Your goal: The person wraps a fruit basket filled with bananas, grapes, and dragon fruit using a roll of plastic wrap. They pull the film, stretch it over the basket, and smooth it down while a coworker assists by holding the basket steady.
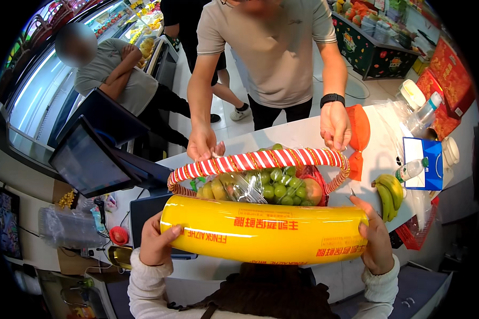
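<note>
Both my hands grip a large yellow roll of cling film [263, 227] that bears red writing. My left hand [157, 239] holds its left end, and my right hand [371, 235] holds its right end. Just beyond the roll stands a fruit basket with a handle [259, 160] wrapped in red and white ribbon and gold cord. Inside it, green grapes [283, 185] and yellow fruit [217, 189] show under clear film. The roll hides the basket's lower part. Across the counter, a co-worker's two hands [203, 145] [335, 125] are close to the handle.
On the white counter [303, 131], an orange bow [356, 143], bananas [387, 195], a plastic bottle [411, 170] and a blue bag [433, 163] lie to the right. A monitor [92, 159] stands at left. Another person [115, 79] stands beyond it with folded arms.
</note>
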The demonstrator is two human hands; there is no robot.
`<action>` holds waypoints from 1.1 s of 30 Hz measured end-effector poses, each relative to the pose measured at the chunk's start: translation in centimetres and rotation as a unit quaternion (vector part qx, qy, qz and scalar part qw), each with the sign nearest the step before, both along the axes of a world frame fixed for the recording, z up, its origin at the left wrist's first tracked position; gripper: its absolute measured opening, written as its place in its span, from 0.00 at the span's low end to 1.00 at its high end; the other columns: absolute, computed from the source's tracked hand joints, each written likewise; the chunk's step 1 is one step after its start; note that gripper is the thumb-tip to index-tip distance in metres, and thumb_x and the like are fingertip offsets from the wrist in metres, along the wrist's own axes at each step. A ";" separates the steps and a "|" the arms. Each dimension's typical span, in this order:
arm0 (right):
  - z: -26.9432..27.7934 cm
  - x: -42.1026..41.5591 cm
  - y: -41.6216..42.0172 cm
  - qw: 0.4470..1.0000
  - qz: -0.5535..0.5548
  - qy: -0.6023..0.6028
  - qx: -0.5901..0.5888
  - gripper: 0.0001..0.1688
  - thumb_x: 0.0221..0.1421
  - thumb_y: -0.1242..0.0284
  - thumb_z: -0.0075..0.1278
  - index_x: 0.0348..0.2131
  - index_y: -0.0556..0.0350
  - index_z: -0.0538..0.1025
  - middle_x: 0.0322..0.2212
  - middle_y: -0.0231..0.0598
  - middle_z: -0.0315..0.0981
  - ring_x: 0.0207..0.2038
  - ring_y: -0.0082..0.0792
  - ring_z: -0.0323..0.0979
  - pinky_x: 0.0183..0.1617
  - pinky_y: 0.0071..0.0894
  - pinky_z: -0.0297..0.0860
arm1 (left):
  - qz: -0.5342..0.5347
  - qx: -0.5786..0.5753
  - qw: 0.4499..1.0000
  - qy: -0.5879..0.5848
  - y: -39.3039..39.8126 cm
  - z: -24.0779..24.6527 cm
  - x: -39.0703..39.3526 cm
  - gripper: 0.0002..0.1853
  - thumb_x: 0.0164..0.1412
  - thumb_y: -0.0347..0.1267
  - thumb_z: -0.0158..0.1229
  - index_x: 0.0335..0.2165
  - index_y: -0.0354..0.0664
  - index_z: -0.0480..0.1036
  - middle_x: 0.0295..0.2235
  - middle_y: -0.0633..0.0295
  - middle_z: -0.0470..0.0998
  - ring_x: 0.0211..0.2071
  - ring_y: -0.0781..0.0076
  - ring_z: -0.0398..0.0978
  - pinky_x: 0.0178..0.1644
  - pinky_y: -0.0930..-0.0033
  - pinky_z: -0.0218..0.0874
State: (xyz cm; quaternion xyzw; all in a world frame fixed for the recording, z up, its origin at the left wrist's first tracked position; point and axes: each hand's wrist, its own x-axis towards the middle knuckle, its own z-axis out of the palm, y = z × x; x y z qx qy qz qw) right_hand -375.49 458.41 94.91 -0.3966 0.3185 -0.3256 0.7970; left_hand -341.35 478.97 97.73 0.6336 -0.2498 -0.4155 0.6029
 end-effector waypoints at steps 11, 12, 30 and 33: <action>-3.2 -2.1 5.1 0.985 -0.102 0.043 -0.135 0.28 0.57 0.72 0.51 0.54 0.64 0.62 0.43 0.43 0.69 0.46 0.30 0.67 0.51 0.27 0.63 | -0.058 -0.051 0.997 -0.003 2.9 0.2 1.8 0.29 0.51 0.43 0.65 0.42 0.29 0.71 0.35 0.55 0.78 0.35 0.71 0.77 0.43 0.73 0.67; -3.2 -1.6 4.8 0.994 -0.084 0.023 -0.069 0.28 0.57 0.71 0.49 0.54 0.64 0.61 0.44 0.44 0.68 0.47 0.31 0.67 0.52 0.27 0.62 | -0.098 -0.072 0.989 -0.086 4.6 -0.2 2.4 0.30 0.47 0.42 0.68 0.42 0.29 0.71 0.35 0.56 0.78 0.35 0.72 0.77 0.43 0.73 0.66; -2.5 -3.1 9.3 0.996 -0.040 -0.029 0.075 0.28 0.56 0.77 0.40 0.56 0.59 0.60 0.47 0.42 0.66 0.49 0.28 0.65 0.52 0.26 0.61 | -0.197 -0.093 0.960 -0.177 10.5 0.2 0.9 0.24 0.47 0.34 0.67 0.41 0.29 0.71 0.36 0.58 0.78 0.36 0.75 0.75 0.44 0.75 0.64; -3.6 -3.6 11.6 0.997 -0.006 -0.068 0.030 0.30 0.56 0.79 0.40 0.59 0.58 0.57 0.48 0.40 0.65 0.50 0.27 0.63 0.55 0.26 0.58 | -0.055 -0.104 0.984 -0.135 10.6 0.7 -2.1 0.23 0.49 0.34 0.65 0.40 0.29 0.71 0.35 0.57 0.78 0.34 0.73 0.76 0.43 0.75 0.64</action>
